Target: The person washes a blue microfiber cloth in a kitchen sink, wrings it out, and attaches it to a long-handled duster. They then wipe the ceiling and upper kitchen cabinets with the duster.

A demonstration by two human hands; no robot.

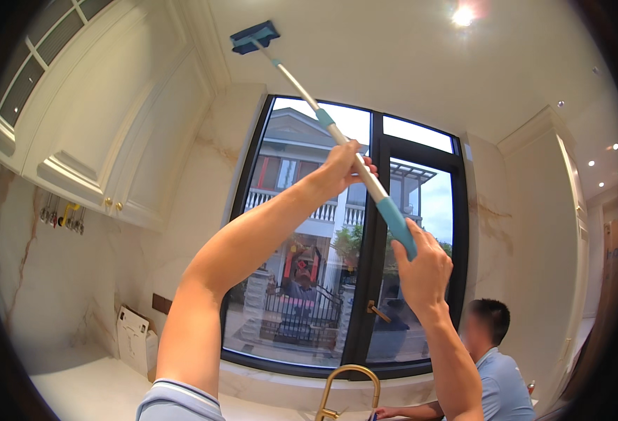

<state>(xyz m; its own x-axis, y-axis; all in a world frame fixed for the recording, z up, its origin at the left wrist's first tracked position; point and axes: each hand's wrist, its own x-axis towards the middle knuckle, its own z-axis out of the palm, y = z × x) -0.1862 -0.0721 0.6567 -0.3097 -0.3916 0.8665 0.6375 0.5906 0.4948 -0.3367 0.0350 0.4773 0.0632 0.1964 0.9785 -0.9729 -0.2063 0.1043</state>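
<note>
Both arms are raised in front of a dark-framed window (361, 237). My left hand (346, 166) is wrapped around the silver section of a telescopic pole (301, 92), about halfway along it. Lower down, my right hand (425, 260) grips the teal handle (393, 218) at the pole's bottom end. At the far upper end, a flat mop head (255, 37) with a blue pad is up at the white ceiling (372, 47), left of a bright ceiling light (463, 16). Whether the pad touches the ceiling cannot be told.
White wall cabinets (98, 105) hang at the left, close to the mop head. Below the window, a gold faucet (348, 371) rises by the counter (82, 389). A co-worker in light blue (503, 387) is at the lower right, one hand near the faucet. A tall cabinet (543, 252) stands at right.
</note>
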